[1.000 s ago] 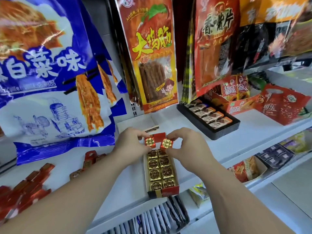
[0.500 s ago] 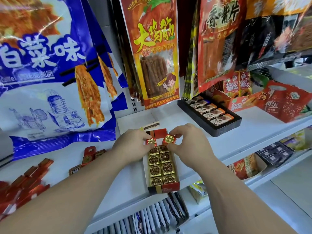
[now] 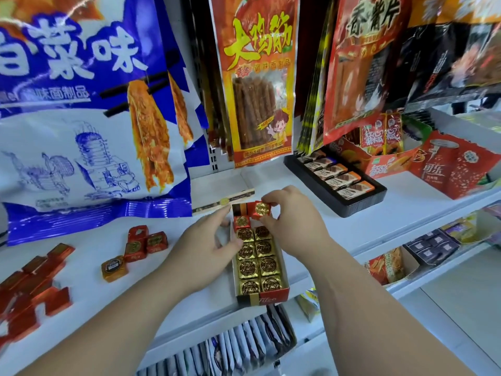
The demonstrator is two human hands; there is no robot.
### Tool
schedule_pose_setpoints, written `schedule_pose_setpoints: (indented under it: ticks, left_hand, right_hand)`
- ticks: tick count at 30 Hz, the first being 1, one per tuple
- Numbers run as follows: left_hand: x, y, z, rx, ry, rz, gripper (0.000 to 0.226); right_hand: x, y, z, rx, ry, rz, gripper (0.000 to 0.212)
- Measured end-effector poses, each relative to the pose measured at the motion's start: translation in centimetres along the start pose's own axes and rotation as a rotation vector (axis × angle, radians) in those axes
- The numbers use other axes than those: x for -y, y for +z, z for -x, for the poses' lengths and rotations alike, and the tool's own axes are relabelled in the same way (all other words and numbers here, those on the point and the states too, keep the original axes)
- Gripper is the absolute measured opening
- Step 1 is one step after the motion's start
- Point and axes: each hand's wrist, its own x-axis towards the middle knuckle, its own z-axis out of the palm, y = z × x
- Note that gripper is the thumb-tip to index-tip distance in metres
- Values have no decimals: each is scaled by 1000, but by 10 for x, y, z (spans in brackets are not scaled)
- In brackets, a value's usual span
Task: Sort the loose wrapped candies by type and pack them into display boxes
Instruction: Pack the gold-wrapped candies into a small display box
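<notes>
Your right hand (image 3: 294, 223) pinches a red-wrapped candy (image 3: 260, 209) between thumb and fingers, tilted over the far right corner of the display box (image 3: 271, 297), which sits at the shelf's (image 3: 406, 213) front edge. Your left hand (image 3: 208, 244) rests half-open against the box's left wall, holding nothing. Loose candies (image 3: 138, 246) lie to the left. A black tray (image 3: 360, 202) stands well apart on the right.

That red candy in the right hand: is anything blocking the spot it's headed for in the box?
Nothing visible blocks it. The red candy is pinched in the right hand above the open slot at the display box's far end.
</notes>
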Motion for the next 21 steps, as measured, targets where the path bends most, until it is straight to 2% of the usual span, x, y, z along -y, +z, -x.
schedule_pose_setpoints:
  ticks: [2,9,12,16,21]
  left_hand:
    - [4,3,8,43,-11,34,59]
    - [14,7,12,38,65,-46,60]
    - [19,9,17,25,84,-3,59]
    - [22,11,18,17,86,21,57]
    - [23,12,15,14,78,44,59]
  right_hand:
    - [2,2,-6,17,1,25,39]
    - [-1,13,-15,84,23,186,37]
    - [-5,14,-16,105,64,155,37]
    - [-10,13,-15,256,113,36,42]
    - [-12,8,-9,220,119,25,44]
